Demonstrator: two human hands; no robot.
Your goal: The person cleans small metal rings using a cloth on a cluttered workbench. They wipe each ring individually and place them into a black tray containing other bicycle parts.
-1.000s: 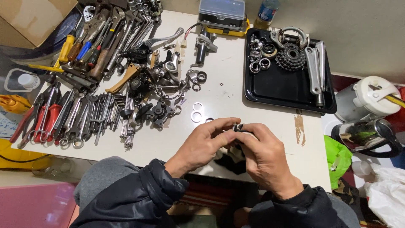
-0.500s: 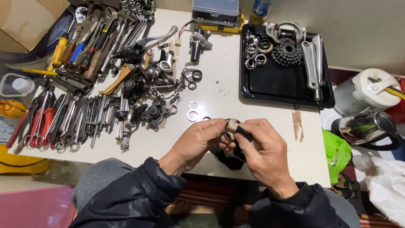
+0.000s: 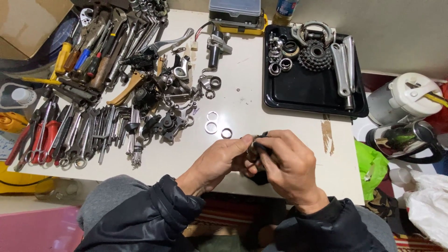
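Hands are meeting over the near edge of the white table [image 3: 289, 135], just in front of your body. Your left hand [image 3: 219, 161] and your right hand [image 3: 287, 163] are both gripping one small dark metal part [image 3: 255, 148], which is sitting between them at the fingertips. The left thumb and forefinger are pinching the part from its left side; the right fingers are curling over it from the right and covering most of it, so its exact shape cannot be determined. The part is being held slightly above the tabletop, not resting on it. Both hands are touching each other around the part.

Three small silver rings [image 3: 212, 122] are lying on the table just beyond the left hand, apart from the fingers. Further left, a dense pile of dark bicycle components [image 3: 163, 100] is occupying the middle of the table, with a row of wrenches [image 3: 88, 133] and red-handled pliers [image 3: 32, 140] beside it and screwdrivers [image 3: 84, 56] at the far left corner.

To the far right of the hands, well apart from them, a black tray [image 3: 303, 91] is holding a sprocket cluster [image 3: 317, 55], bearing rings [image 3: 279, 63] and two silver crank arms [image 3: 343, 70]. A grey parts box [image 3: 234, 10] is standing at the far edge.
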